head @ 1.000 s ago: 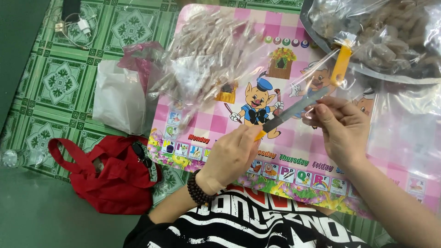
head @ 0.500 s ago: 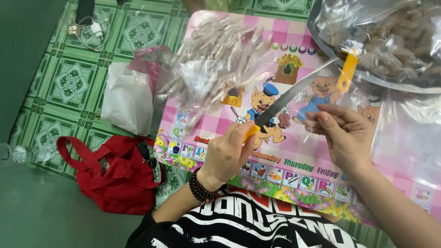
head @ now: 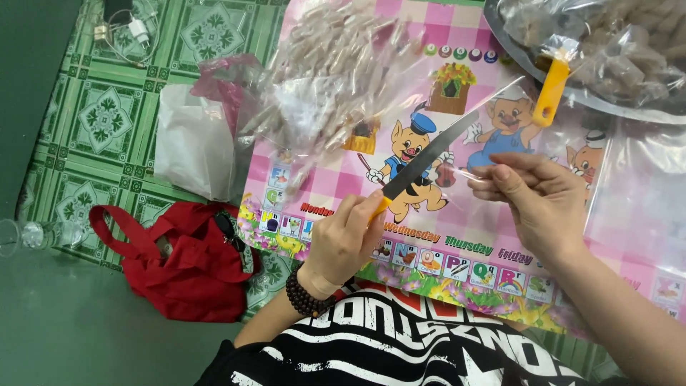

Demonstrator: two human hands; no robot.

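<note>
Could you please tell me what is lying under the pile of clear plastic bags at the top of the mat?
Under the clear plastic bags lies the pink checked cartoon mat; a white bag sits beside them. The pile blurs the mat's pictures beneath.

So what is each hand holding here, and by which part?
The left hand grips a knife by its yellow handle. The right hand pinches the edge of a small clear plastic bag between its fingertips.

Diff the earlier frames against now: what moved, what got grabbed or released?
The left hand kept its grip on the knife and swung the blade tip up and to the right, closer to the right hand. The right hand still pinches a clear plastic bag; nothing newly taken or let go. The red bag, white bag and cartoon mat stayed put.
</note>
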